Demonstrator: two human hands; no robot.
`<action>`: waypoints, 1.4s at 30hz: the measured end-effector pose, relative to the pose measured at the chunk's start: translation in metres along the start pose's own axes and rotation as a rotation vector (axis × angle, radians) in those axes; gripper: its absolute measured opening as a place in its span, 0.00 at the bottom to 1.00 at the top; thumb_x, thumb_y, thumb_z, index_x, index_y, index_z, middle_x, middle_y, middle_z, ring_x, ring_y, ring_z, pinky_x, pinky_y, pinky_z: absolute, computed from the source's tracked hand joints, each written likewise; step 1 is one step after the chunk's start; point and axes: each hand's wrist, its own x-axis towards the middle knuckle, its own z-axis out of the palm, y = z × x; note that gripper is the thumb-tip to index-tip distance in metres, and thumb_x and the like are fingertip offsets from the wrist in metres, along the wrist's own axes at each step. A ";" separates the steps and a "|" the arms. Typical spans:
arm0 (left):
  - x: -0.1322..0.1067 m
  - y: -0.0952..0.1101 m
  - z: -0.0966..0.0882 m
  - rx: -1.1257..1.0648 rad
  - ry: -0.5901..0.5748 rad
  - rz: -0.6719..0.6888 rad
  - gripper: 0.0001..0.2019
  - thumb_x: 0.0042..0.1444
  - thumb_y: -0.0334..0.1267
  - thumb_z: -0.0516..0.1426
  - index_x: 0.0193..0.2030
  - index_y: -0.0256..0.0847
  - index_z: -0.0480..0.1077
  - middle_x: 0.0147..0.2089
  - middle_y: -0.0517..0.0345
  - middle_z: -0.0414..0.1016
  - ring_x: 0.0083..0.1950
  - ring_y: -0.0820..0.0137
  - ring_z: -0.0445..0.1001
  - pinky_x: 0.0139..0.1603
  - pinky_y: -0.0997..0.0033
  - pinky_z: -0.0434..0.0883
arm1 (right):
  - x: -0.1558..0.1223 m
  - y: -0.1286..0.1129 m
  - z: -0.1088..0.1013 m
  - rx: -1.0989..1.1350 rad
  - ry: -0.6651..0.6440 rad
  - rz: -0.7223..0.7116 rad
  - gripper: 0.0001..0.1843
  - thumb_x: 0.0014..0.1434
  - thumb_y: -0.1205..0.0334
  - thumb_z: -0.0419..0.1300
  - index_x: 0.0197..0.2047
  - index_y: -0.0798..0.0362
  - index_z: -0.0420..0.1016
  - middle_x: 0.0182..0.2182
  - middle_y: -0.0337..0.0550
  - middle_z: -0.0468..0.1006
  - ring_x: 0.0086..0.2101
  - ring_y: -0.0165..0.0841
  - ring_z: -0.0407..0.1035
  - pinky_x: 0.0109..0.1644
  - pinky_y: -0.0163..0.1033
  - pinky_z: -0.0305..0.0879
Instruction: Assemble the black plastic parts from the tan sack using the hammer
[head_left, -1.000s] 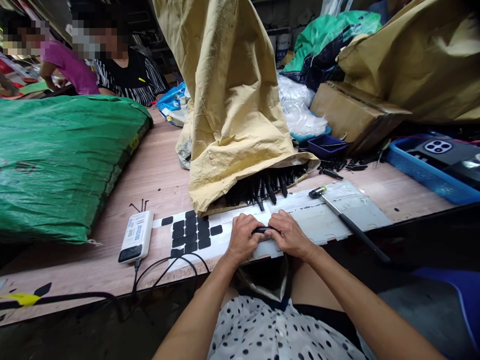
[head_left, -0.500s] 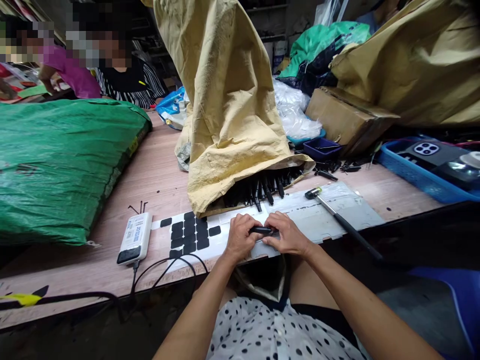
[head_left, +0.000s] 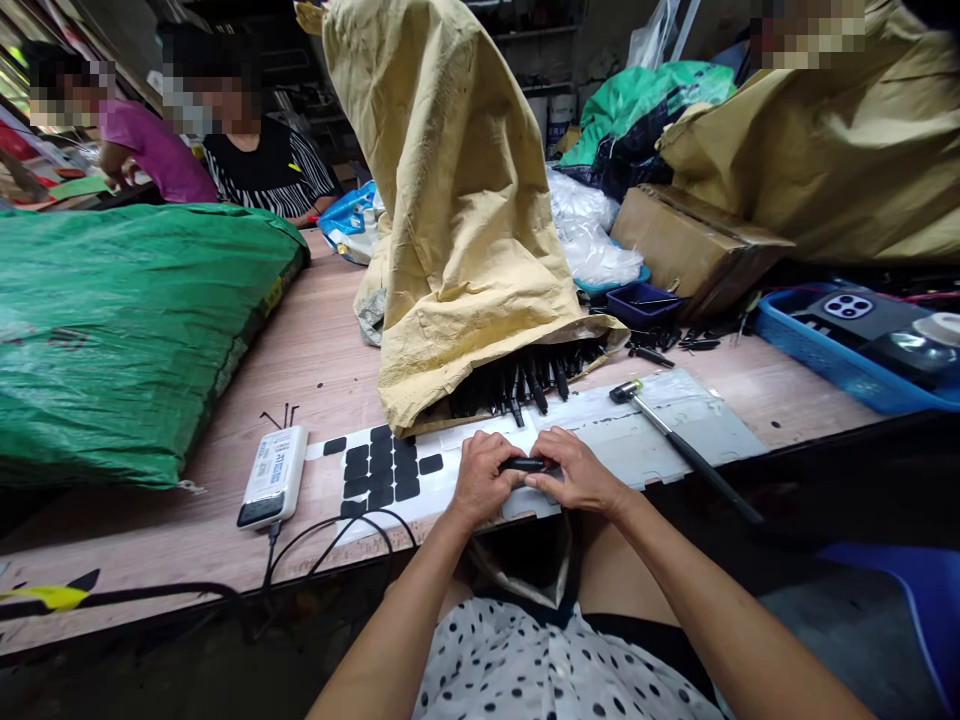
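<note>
Between my two hands, near the table's front edge, lies a slim black pen-like piece (head_left: 525, 464). The fingers of my left hand (head_left: 482, 473) are closed round its left end. At its right end, my right hand (head_left: 571, 470) pinches it with thumb and fingers; the fingertips hide that end. Just beyond my hands, many similar black pieces (head_left: 534, 385) spill from the mouth of a tan paper sack (head_left: 472, 220). Left of my hands, black rounded-square stickers (head_left: 381, 465) lie in rows on a white sheet. A small hammer with a black handle (head_left: 694, 455) rests to the right.
A white power bank (head_left: 274, 478) with a plugged-in cable stands left. A bulky green sack (head_left: 127, 340) fills the far left. At right are a blue basket (head_left: 825, 355) holding a phone, a cardboard box (head_left: 697, 245) and a dark blue tray (head_left: 643, 302). Co-workers sit across the table.
My hands hold the same black piece in nearly the same place. The camera view has shifted slightly, and a person's head now shows at the top right.
</note>
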 end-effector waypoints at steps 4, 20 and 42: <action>0.000 0.000 0.000 -0.005 -0.007 0.015 0.05 0.58 0.41 0.66 0.40 0.46 0.80 0.37 0.59 0.76 0.45 0.63 0.66 0.49 0.60 0.58 | -0.001 0.003 0.002 -0.028 -0.001 -0.013 0.08 0.66 0.55 0.61 0.38 0.51 0.75 0.32 0.41 0.73 0.38 0.37 0.62 0.44 0.44 0.55; -0.013 0.037 -0.020 -0.015 -0.036 -0.004 0.09 0.63 0.42 0.60 0.47 0.43 0.77 0.43 0.55 0.79 0.47 0.61 0.71 0.51 0.60 0.63 | -0.008 0.000 -0.006 0.373 0.455 0.125 0.16 0.70 0.52 0.51 0.38 0.50 0.76 0.33 0.43 0.73 0.36 0.36 0.67 0.42 0.43 0.62; 0.001 0.062 -0.014 0.085 -0.385 -0.067 0.08 0.62 0.42 0.59 0.45 0.49 0.79 0.36 0.58 0.80 0.37 0.64 0.75 0.38 0.68 0.67 | -0.010 0.003 -0.001 0.360 0.515 0.180 0.19 0.70 0.52 0.51 0.33 0.50 0.76 0.30 0.42 0.72 0.34 0.35 0.67 0.42 0.43 0.63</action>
